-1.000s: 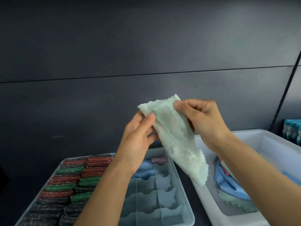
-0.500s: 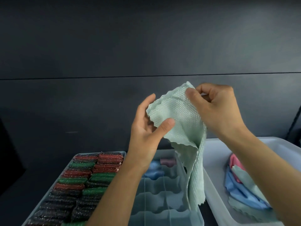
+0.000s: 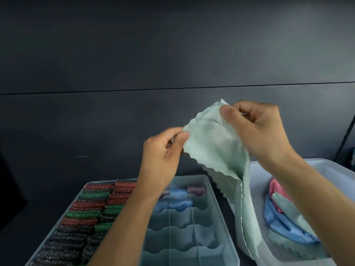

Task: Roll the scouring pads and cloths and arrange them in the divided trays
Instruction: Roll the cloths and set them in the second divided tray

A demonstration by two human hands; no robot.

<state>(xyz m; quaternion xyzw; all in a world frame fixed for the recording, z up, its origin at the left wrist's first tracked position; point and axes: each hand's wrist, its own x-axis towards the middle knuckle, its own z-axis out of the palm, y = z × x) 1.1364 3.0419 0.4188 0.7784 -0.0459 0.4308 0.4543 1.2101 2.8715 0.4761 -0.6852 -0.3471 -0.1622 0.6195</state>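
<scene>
The left hand has just pinched a corner of the green cloth, the right hand pinching the top, so it hangs spread above the divided tray, seemingly ready for rolling.

Hands: two, left hand and right hand.
Trays: two, left tray and middle tray.
Bin: one white bin, right.
Held: one green cloth.
Rolls: scouring pads, two columns in view; total hidden by an arm.

Textured woven cloth, translucent plastic tray
</scene>
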